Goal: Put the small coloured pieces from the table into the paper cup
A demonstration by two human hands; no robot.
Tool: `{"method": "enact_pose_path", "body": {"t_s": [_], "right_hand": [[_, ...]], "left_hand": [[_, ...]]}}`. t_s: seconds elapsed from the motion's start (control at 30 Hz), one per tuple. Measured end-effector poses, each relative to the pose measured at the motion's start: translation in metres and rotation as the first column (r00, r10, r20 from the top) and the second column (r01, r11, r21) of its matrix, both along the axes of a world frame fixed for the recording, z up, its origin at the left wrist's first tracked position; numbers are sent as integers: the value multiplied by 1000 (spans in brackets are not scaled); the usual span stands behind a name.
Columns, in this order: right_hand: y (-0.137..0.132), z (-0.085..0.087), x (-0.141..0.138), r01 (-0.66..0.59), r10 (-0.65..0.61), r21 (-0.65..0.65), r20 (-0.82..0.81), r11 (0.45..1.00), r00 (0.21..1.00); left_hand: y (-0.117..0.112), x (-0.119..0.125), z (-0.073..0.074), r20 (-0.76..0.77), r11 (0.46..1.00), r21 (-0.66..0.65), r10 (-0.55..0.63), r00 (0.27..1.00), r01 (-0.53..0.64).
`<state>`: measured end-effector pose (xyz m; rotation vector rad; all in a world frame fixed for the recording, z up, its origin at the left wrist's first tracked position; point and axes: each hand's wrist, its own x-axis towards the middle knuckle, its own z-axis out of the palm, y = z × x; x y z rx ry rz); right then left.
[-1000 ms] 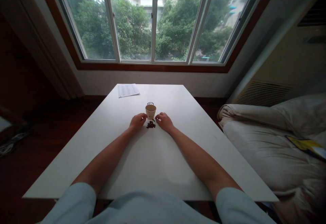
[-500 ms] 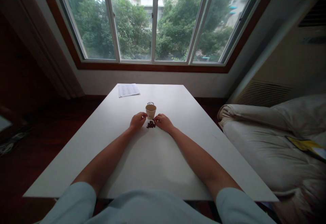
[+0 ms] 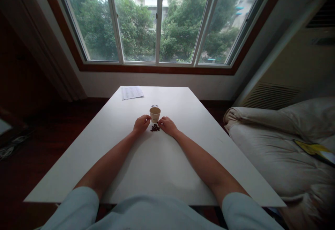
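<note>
A light brown paper cup stands upright on the white table, its mouth facing up. My left hand is at the cup's left side, with curled fingers and the fingertips against its wall. My right hand rests just right of the cup's base, thumb and fingers drawn together in a pinch. What the pinch holds, if anything, is too small to make out. A small heap of dark reddish-brown beans or beads lies in front of the cup, between both hands. The cup's inside bottom is hidden.
Behind the cup lies a thin dark looped object, partly hidden. Printed paper sheets lie at the table's far left corner. A window is beyond the table, and folded pale bedding is to the right.
Almost nothing differs. Both hands, the cup and the small heap are in nearly the same places.
</note>
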<state>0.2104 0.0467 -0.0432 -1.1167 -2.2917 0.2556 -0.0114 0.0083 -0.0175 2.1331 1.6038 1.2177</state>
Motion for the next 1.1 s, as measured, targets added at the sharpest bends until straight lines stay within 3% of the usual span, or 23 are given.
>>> {"method": "enact_pose_path", "body": {"t_s": [0.5,0.73,0.93,1.1], "right_hand": [[1,-1,2,-32,31,-7,-135,999,990],[-3,1,0,-53,34,-75,-235,996,971],[-2,6,2,16,-95,-172,-462,985,882],[5,4,5,43,-143,-203,-510,978,848]], "left_hand": [[-1,-1,2,0,1000,-16,-10,1000,10],[-1,0,4,-15,1000,10,16,1000,-15],[-4,3,8,-44,997,75,-14,999,17],[-8,5,12,-32,993,107,-42,999,45]]}}
